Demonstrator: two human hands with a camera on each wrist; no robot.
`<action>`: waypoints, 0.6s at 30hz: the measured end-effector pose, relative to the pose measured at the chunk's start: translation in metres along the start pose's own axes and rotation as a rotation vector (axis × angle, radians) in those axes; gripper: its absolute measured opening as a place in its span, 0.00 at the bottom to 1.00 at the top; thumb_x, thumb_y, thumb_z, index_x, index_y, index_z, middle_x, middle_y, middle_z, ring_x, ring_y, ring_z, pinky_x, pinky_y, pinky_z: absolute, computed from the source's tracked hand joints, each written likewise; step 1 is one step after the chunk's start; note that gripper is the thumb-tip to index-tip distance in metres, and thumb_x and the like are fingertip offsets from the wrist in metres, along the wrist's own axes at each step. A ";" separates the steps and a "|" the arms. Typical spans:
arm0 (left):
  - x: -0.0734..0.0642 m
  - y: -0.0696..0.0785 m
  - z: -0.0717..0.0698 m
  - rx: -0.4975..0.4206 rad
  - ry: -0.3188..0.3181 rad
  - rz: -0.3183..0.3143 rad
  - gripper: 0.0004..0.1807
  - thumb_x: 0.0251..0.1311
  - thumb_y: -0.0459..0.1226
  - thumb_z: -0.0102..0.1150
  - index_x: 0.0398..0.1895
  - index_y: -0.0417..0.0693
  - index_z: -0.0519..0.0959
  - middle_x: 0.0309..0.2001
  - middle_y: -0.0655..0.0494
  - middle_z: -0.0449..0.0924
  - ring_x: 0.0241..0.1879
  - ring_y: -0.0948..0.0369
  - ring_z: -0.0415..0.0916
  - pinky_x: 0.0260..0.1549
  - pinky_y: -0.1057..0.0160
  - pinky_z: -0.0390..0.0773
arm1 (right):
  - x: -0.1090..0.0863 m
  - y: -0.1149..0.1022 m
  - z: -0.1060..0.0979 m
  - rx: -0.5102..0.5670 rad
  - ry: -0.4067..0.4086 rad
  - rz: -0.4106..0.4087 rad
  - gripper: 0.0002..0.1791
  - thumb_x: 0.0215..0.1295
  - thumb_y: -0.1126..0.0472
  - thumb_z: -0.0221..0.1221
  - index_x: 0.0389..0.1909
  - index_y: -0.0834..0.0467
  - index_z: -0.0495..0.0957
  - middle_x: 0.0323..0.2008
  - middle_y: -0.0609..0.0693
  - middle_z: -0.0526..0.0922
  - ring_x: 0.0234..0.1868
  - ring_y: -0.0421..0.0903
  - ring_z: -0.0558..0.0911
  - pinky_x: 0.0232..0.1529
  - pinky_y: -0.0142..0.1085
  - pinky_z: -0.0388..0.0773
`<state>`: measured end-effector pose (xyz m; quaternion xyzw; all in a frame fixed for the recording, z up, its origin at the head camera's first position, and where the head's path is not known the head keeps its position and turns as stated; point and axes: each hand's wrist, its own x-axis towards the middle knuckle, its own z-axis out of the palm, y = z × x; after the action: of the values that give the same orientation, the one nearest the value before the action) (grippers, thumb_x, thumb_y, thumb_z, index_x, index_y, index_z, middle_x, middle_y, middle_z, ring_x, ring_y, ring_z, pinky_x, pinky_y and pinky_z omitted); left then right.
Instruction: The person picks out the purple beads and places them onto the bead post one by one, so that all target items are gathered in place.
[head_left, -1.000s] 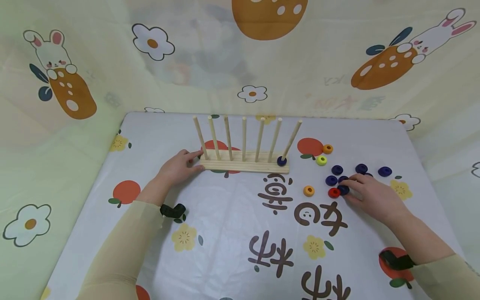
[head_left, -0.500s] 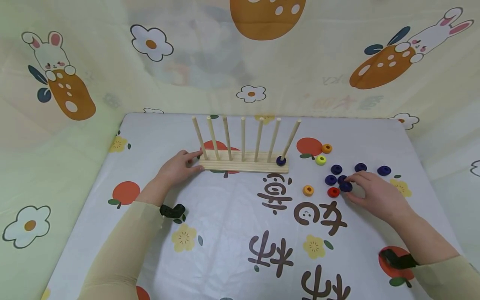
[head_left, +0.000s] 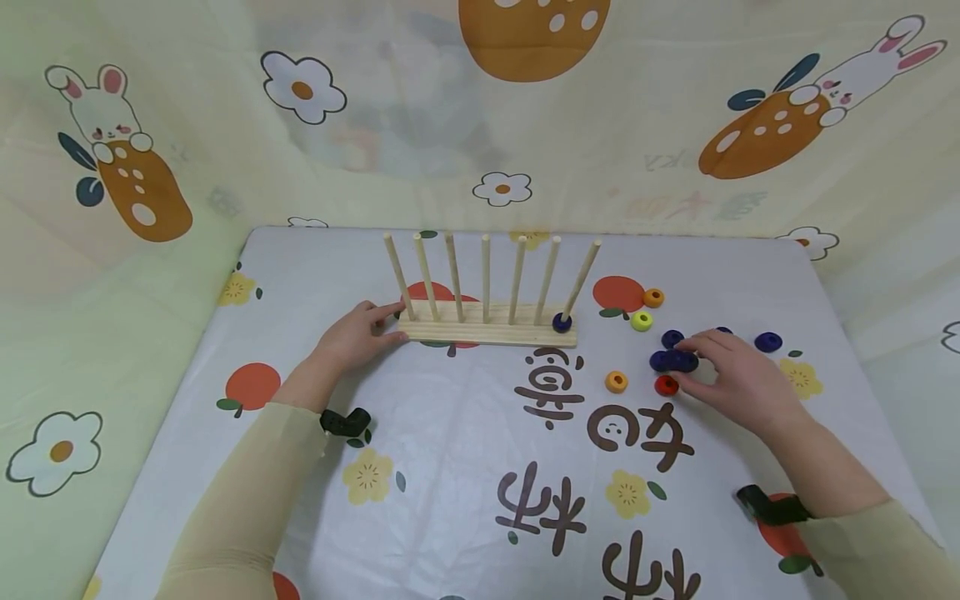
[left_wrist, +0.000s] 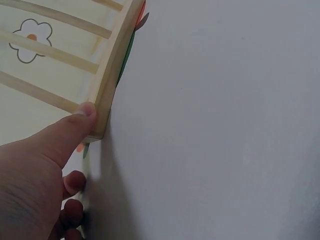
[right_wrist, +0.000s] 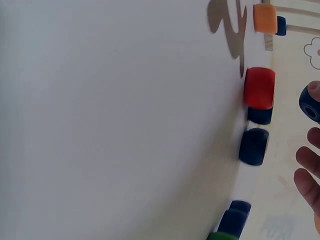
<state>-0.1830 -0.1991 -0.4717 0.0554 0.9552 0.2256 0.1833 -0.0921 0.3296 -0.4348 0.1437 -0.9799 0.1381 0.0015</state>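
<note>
A wooden peg rack (head_left: 487,332) with several upright pegs stands toward the back of the table, a dark blue bead (head_left: 562,323) around the foot of its rightmost peg. At the rack's left end my left hand (head_left: 348,340) grips the base; the left wrist view has the thumb (left_wrist: 75,127) on its edge. My right hand (head_left: 750,390) pinches another dark blue bead (right_wrist: 308,106), lifted off the table with its hole showing in the right wrist view. Close below the right hand lie a red bead (head_left: 666,385) and several dark blue beads (head_left: 672,339), some partly hidden by the hand.
A yellow bead (head_left: 641,321) and an orange bead (head_left: 654,297) lie right of the rack, with a second orange bead (head_left: 617,382) nearer the front. One blue bead (head_left: 768,342) sits farther right. A green bead (right_wrist: 223,236) peeks in at the right wrist view's lower edge.
My right hand has picked up a dark blue bead from beside the red one and shifted slightly left and up with it. The left hand and the rack stay in place.
</note>
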 end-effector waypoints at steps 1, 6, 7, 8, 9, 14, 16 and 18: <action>0.000 0.000 0.000 -0.001 -0.001 -0.001 0.37 0.62 0.56 0.62 0.75 0.69 0.63 0.47 0.51 0.68 0.44 0.53 0.67 0.41 0.55 0.68 | 0.001 -0.002 0.000 0.006 0.005 -0.001 0.23 0.54 0.56 0.73 0.49 0.62 0.81 0.47 0.60 0.81 0.48 0.59 0.78 0.45 0.56 0.77; 0.001 -0.001 0.001 -0.007 0.002 -0.001 0.37 0.62 0.57 0.62 0.74 0.69 0.64 0.47 0.51 0.68 0.44 0.53 0.68 0.41 0.55 0.68 | 0.008 -0.009 0.000 0.030 0.050 -0.017 0.23 0.54 0.57 0.73 0.49 0.62 0.81 0.47 0.60 0.81 0.50 0.58 0.77 0.47 0.55 0.77; 0.002 -0.002 0.002 -0.007 0.002 -0.001 0.37 0.62 0.57 0.62 0.74 0.69 0.64 0.47 0.51 0.68 0.44 0.53 0.68 0.41 0.55 0.69 | 0.009 -0.010 0.001 0.034 0.062 -0.021 0.23 0.53 0.57 0.74 0.49 0.61 0.81 0.47 0.59 0.81 0.50 0.57 0.78 0.47 0.54 0.77; 0.002 -0.002 0.002 -0.007 0.004 -0.002 0.37 0.62 0.57 0.63 0.74 0.69 0.64 0.47 0.51 0.68 0.44 0.53 0.68 0.41 0.55 0.69 | 0.011 -0.012 0.001 0.039 0.074 -0.024 0.23 0.53 0.57 0.74 0.49 0.61 0.81 0.47 0.58 0.81 0.50 0.57 0.78 0.47 0.54 0.77; 0.002 -0.003 0.002 -0.008 0.004 -0.003 0.37 0.62 0.57 0.63 0.74 0.69 0.64 0.47 0.51 0.68 0.44 0.53 0.68 0.42 0.55 0.69 | 0.012 -0.013 0.001 0.044 0.084 -0.026 0.23 0.53 0.57 0.74 0.49 0.61 0.81 0.47 0.58 0.81 0.50 0.56 0.78 0.47 0.54 0.77; 0.002 -0.002 0.002 -0.005 0.008 -0.003 0.37 0.62 0.57 0.63 0.74 0.69 0.64 0.47 0.51 0.69 0.44 0.53 0.68 0.42 0.54 0.69 | 0.017 -0.021 0.001 0.078 0.128 -0.026 0.24 0.54 0.57 0.73 0.50 0.61 0.81 0.46 0.56 0.81 0.48 0.55 0.78 0.45 0.53 0.78; 0.001 -0.002 0.002 0.000 0.007 0.000 0.37 0.62 0.57 0.62 0.74 0.69 0.64 0.47 0.51 0.69 0.44 0.53 0.68 0.43 0.53 0.69 | 0.018 -0.024 0.000 0.094 0.134 -0.015 0.24 0.55 0.56 0.73 0.51 0.61 0.80 0.47 0.57 0.81 0.48 0.56 0.78 0.45 0.54 0.77; 0.001 -0.002 0.001 0.002 0.007 0.001 0.37 0.62 0.57 0.62 0.74 0.69 0.64 0.48 0.51 0.69 0.44 0.53 0.68 0.43 0.53 0.69 | 0.020 -0.028 -0.002 0.106 0.139 0.000 0.25 0.56 0.55 0.72 0.53 0.61 0.80 0.47 0.58 0.81 0.49 0.56 0.77 0.46 0.56 0.77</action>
<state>-0.1830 -0.2000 -0.4737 0.0551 0.9560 0.2250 0.1800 -0.1037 0.2983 -0.4248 0.1335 -0.9688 0.1996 0.0617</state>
